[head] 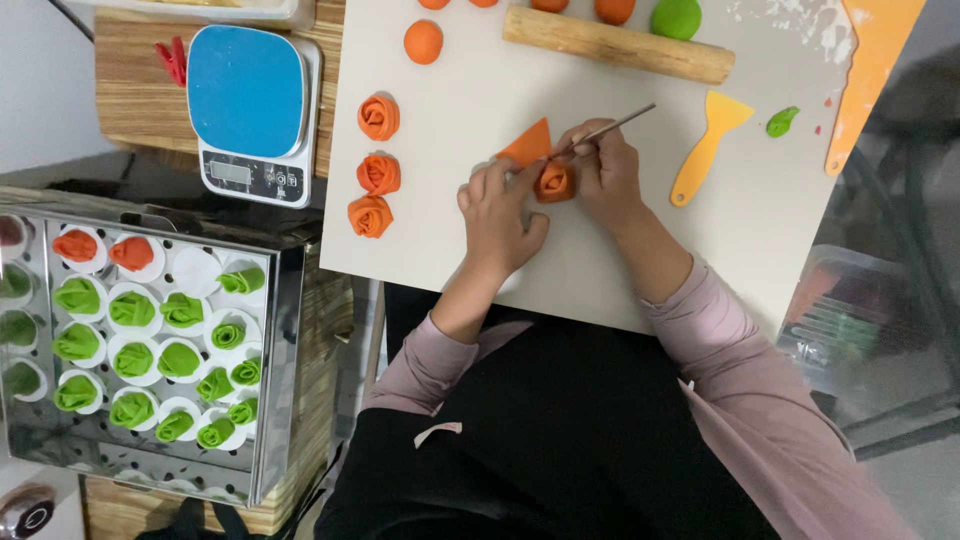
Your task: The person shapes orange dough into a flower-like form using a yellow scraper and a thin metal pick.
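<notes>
My left hand (497, 215) and my right hand (604, 172) meet on a white mat (620, 250), both around a small orange dough rose (554, 183). The left fingers steady the rose. The right hand pinches a thin wooden stick (622, 123) whose lower end reaches the rose. An orange dough triangle (528, 145) lies just above the rose. Three finished orange roses (377, 166) stand in a column to the left.
A wooden rolling pin (618, 45), orange dough balls (423, 41), a green dough ball (676, 18), a yellow scraper (704, 145) and an orange scraper (868, 70) lie on the mat. A blue-topped scale (252, 110) sits left. A perforated steel tray (280, 330) holds several green and orange roses.
</notes>
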